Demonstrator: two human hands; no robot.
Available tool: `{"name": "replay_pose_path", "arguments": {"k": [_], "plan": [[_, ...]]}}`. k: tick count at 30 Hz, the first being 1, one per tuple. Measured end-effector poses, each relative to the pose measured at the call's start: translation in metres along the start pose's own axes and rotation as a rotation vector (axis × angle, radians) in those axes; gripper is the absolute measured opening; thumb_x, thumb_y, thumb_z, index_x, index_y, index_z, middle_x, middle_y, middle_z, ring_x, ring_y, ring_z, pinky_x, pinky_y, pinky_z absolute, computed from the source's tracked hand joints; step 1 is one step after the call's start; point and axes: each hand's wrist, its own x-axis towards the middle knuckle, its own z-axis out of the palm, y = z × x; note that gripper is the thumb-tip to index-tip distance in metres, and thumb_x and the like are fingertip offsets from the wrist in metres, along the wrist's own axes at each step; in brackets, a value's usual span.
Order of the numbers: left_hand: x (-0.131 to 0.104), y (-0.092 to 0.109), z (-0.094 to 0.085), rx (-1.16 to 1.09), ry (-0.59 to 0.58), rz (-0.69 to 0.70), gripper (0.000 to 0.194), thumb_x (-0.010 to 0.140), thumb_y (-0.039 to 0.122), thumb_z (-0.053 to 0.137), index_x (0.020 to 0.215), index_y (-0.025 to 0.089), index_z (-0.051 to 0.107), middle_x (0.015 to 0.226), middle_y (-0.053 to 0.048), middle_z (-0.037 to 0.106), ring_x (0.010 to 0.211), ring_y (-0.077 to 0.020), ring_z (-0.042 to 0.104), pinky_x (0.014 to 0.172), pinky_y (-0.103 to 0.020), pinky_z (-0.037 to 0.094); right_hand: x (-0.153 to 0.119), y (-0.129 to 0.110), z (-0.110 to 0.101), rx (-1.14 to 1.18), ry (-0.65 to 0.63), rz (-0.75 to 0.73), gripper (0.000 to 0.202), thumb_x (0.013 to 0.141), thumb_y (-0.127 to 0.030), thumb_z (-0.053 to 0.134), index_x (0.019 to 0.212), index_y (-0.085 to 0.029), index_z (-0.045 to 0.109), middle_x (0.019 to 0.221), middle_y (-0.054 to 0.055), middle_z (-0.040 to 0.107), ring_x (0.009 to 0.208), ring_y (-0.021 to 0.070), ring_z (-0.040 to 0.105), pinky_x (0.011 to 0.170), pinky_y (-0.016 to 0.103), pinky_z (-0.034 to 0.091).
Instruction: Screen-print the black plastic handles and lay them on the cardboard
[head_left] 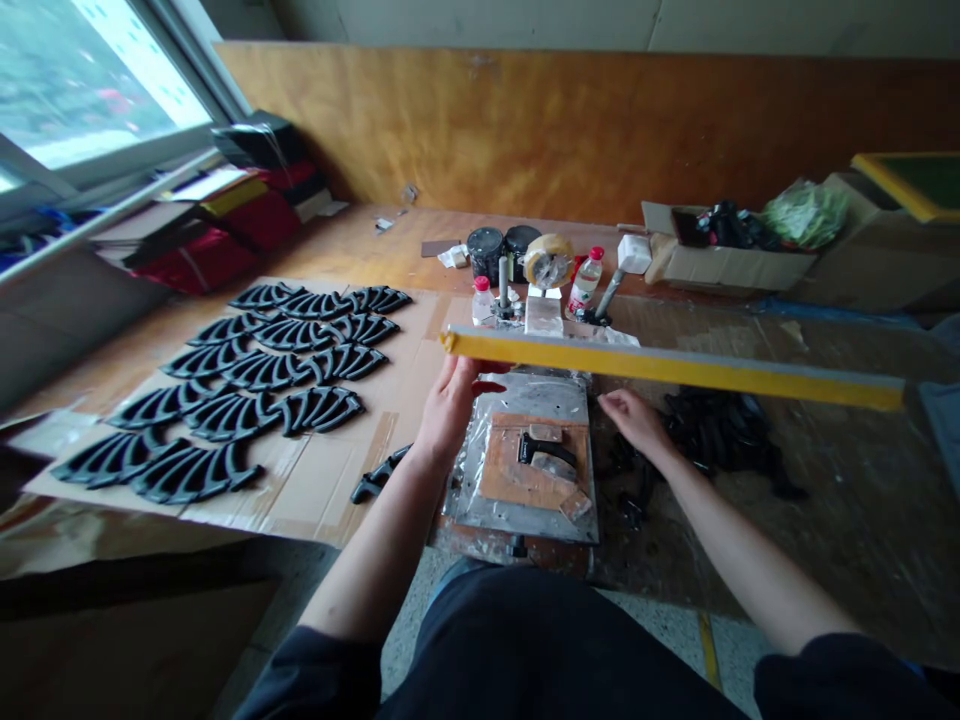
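Note:
My left hand (448, 405) grips the left end of a long yellow frame (675, 368), raised and seen nearly edge-on. Below it lies a metal base plate (472, 480) with a brown board (501, 470) on it. One black curved handle-like part (551, 452) rests on that board, between small brown blocks. My right hand (636, 422) is to the right of the plate, under the frame, with its fingers curled together; what they hold, if anything, is hidden. Beside it lies a loose pile of black parts (720, 430).
Fanned rows of black parts (232, 370) cover a cardboard sheet (300, 500) at left. Behind the frame stand black tubs (486, 252), a tape roll (549, 262), a red-capped bottle (586, 282) and a metal post (613, 290). An open carton (735, 268) sits back right.

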Motion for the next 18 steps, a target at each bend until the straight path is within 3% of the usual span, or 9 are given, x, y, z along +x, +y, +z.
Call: {"name": "replay_pose_path", "arguments": {"k": [3,5,8,9,11,14,18], "plan": [[-0.007,-0.022,0.010,-0.062,0.112,-0.058,0.048,0.088,0.058,0.047,0.117,0.020,0.054,0.101,-0.006,0.066,0.085,-0.0148,0.063,0.068,-0.024,0.051,-0.039,-0.033,0.045,-0.192,-0.227,-0.220,0.025,0.085,-0.041,0.062,0.082,-0.017,0.062,0.094,0.009,0.065,0.094,0.0237,0.058,0.085,0.037,0.046],[-0.031,-0.049,0.015,-0.066,0.090,-0.256,0.052,0.085,0.059,0.051,0.115,0.017,0.055,0.101,-0.010,0.068,0.081,-0.0160,0.065,0.064,-0.025,0.051,-0.056,-0.056,0.062,-0.329,-0.273,-0.200,0.017,0.088,-0.033,0.060,0.085,-0.016,0.059,0.096,0.011,0.063,0.099,0.0250,0.055,0.086,0.037,0.044],[-0.078,-0.088,0.021,-0.115,-0.118,-0.705,0.057,0.082,0.061,0.055,0.113,0.014,0.057,0.109,-0.016,0.068,0.086,-0.0214,0.067,0.063,-0.029,0.053,-0.072,-0.088,0.069,-0.353,-0.280,-0.112,0.013,0.094,-0.027,0.050,0.088,-0.017,0.055,0.088,0.010,0.062,0.094,0.0242,0.055,0.083,0.035,0.043],[-0.092,-0.098,0.022,-0.166,-0.146,-0.785,0.055,0.083,0.061,0.055,0.112,0.015,0.058,0.113,-0.017,0.067,0.091,-0.0226,0.067,0.065,-0.030,0.054,-0.077,-0.097,0.069,-0.320,-0.273,-0.141,0.013,0.095,-0.027,0.049,0.088,-0.017,0.055,0.088,0.010,0.062,0.094,0.0240,0.055,0.084,0.035,0.043],[-0.110,-0.109,0.018,-0.259,-0.079,-0.827,0.046,0.086,0.056,0.054,0.106,0.015,0.059,0.113,-0.015,0.067,0.094,-0.0224,0.067,0.067,-0.030,0.055,-0.083,-0.108,0.067,-0.203,-0.270,-0.298,0.010,0.095,-0.024,0.049,0.089,-0.018,0.055,0.091,0.009,0.061,0.096,0.0227,0.053,0.086,0.034,0.042],[-0.116,-0.116,-0.010,-0.231,0.138,-0.791,0.029,0.085,0.041,0.059,0.095,0.013,0.058,0.102,-0.013,0.069,0.085,-0.0202,0.070,0.066,-0.028,0.055,-0.077,-0.092,0.053,-0.056,-0.249,-0.473,0.010,0.093,-0.016,0.049,0.095,-0.020,0.058,0.098,0.006,0.062,0.098,0.0195,0.053,0.088,0.032,0.043],[-0.118,-0.126,-0.082,-0.046,0.422,-0.661,0.019,0.085,0.035,0.057,0.084,0.016,0.052,0.089,-0.008,0.069,0.078,-0.0191,0.071,0.064,-0.027,0.057,-0.056,-0.005,0.015,-0.331,-0.118,-0.249,0.031,0.084,-0.001,0.045,0.103,-0.018,0.062,0.104,0.011,0.062,0.100,0.0238,0.052,0.086,0.036,0.043]]}}
